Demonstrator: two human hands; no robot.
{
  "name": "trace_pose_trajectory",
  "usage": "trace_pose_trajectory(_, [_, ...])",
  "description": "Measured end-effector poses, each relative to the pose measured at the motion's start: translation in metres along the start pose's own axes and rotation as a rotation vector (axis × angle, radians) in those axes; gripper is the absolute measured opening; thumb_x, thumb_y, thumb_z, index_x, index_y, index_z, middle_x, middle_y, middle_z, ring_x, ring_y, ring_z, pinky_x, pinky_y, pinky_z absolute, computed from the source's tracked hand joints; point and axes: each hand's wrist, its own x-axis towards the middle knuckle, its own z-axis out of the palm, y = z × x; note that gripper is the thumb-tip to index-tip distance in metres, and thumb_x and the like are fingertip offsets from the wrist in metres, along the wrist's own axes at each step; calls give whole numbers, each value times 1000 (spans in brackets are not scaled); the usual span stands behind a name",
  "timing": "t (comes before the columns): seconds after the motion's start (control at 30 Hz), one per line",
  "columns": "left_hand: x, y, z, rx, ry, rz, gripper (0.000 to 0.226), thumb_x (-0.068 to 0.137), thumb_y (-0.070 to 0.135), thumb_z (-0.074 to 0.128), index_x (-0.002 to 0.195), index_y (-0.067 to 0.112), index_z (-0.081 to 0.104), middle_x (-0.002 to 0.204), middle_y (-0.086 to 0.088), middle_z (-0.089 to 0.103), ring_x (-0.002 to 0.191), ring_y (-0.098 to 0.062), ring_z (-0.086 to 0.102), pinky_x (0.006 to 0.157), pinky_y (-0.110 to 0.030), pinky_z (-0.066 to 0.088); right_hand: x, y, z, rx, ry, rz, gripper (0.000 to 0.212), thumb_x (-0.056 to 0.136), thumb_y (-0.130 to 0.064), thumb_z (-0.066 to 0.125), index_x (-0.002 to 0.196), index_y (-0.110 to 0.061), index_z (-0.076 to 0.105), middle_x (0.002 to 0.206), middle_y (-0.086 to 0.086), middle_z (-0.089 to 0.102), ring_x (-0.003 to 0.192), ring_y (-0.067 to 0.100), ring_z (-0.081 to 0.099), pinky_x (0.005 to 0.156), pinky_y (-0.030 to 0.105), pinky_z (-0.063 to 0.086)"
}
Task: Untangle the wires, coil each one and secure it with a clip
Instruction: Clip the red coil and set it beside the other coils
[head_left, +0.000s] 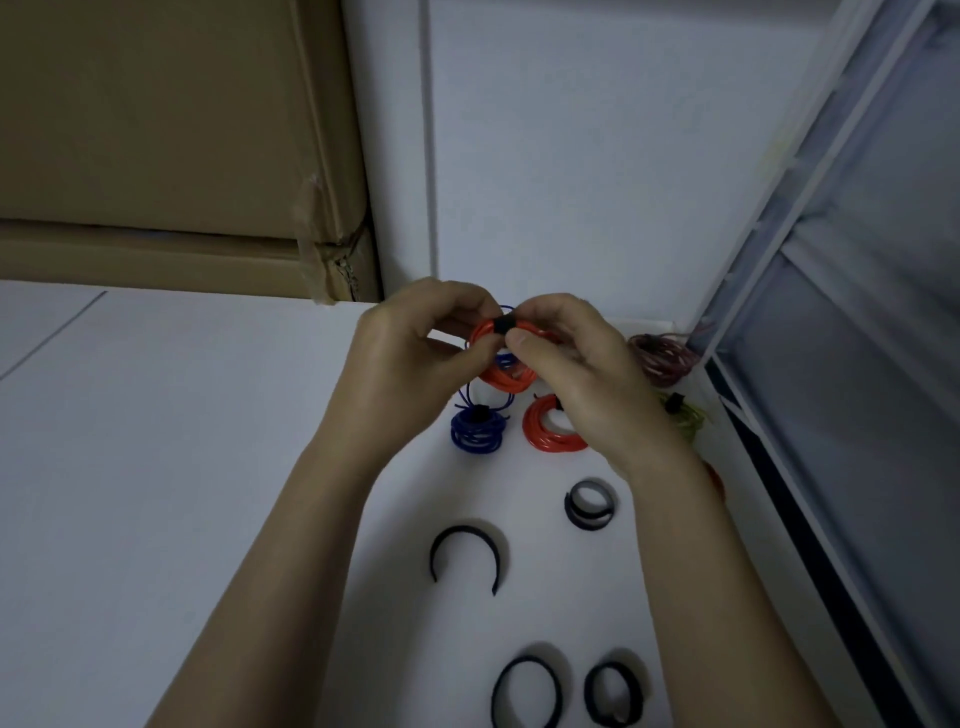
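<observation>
Head camera view, looking down at a white counter (182, 467) pushed against a white wall. Two bare hands meet above the far right part of the counter. Between them is an orange wire coil (501, 376), held up off the surface, with a black clip strap (503, 326) wrapped across its top. The left hand (410, 364) pinches the coil on one side of the strap; the right hand (576, 369) pinches it on the other side, thumb pressed near the strap. Neither grip is spread.

Below the hands, on the counter, lie a blue coil (478, 431) and a second orange coil (550, 431), each already banded in black. Near the counter's right edge sit a dark red coil (662, 358) and a yellow-green one (685, 418). Four loose black straps (467, 556) wait closer to the near edge.

The strap seems to be mid-fastening (whether its end has caught is not visible). If either pinch loosens before it closes, the springy loops would likely fan open and need rewinding. A loosely cinched strap could also slide off. The blue wire (506, 358) showing behind the held coil might snag it as it is set down.
</observation>
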Motion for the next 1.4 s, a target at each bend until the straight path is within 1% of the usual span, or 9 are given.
trace_pose_trajectory(0.17, [1, 1, 0, 28, 8, 64, 26, 82, -3, 68, 96, 18, 64, 91, -1, 62, 85, -7, 66, 68, -19, 56, -2, -4, 2, 140, -7, -8, 18, 92, -12, 58, 103, -26, 56, 96, -4, 70, 91, 10, 65, 83, 27, 49])
trace_pose_trajectory(0.33, [0, -4, -2, 38, -26, 71, 17, 81, -1, 72, 95, 9, 69, 90, -2, 63, 85, -6, 66, 67, -12, 51, -2, -4, 2, 114, 57, -126, 23, 89, -7, 64, 107, -19, 57, 94, -6, 72, 94, 6, 66, 85, 20, 50])
trace_pose_trajectory(0.43, [1, -3, -1, 19, -50, 12, 22, 79, 1, 74, 94, 16, 66, 89, 2, 64, 84, -6, 66, 66, -11, 51, 0, -3, 4, 79, 110, -179, 24, 86, -1, 66, 102, -18, 60, 87, -6, 72, 90, 3, 66, 81, 14, 49])
trace_pose_trajectory(0.53, [1, -3, -1, -16, -56, -95, 30, 80, 8, 75, 102, 25, 63, 93, 10, 64, 83, -4, 65, 68, -12, 52, 0, -3, 7, 36, 149, -187, 24, 85, -3, 67, 101, -21, 62, 88, -6, 74, 89, 4, 68, 84, 23, 53])
trace_pose_trajectory(0.83, [0, -5, 6, 99, -34, 31, 27, 86, 13, 68, 113, 14, 71, 97, 7, 68, 86, -2, 65, 73, -11, 52, 0, 0, 9, 184, 252, -141, 47, 77, -7, 77, 103, -26, 43, 85, 3, 74, 81, 16, 71, 80, 31, 57])
trace_pose_trajectory(1.07, [-6, -13, 8, 118, -25, -118, 18, 86, 5, 67, 100, 15, 72, 83, 18, 66, 80, 3, 63, 66, -10, 50, 3, 16, 20, 96, 182, -138, 10, 89, -11, 65, 89, -20, 61, 86, -5, 70, 83, 5, 67, 76, 18, 51])
trace_pose_trajectory(1.2, [-11, -32, 9, 186, 84, -199, 14, 85, 5, 68, 97, 11, 71, 83, 17, 63, 77, 10, 59, 66, -4, 44, 4, 31, 14, -74, 184, -142, 8, 94, -14, 59, 93, -19, 65, 87, -15, 65, 82, -4, 60, 73, 8, 43])
trace_pose_trajectory(1.3, [-5, -54, 1, 247, 147, -319, 16, 87, 12, 68, 103, 11, 72, 90, 7, 68, 80, -1, 62, 69, -2, 40, 10, 47, 0, -206, 252, -119, 8, 93, -13, 59, 91, -15, 67, 87, -8, 66, 80, 1, 59, 73, 17, 45])
trace_pose_trajectory(1.4, [14, -77, -7, 274, 136, -456, 22, 89, 16, 66, 108, 10, 71, 101, -4, 71, 89, -16, 65, 78, -20, 46, 18, 52, -12, -317, 262, -68, 10, 92, -14, 59, 92, -11, 68, 90, -3, 68, 84, 8, 61, 79, 25, 49])
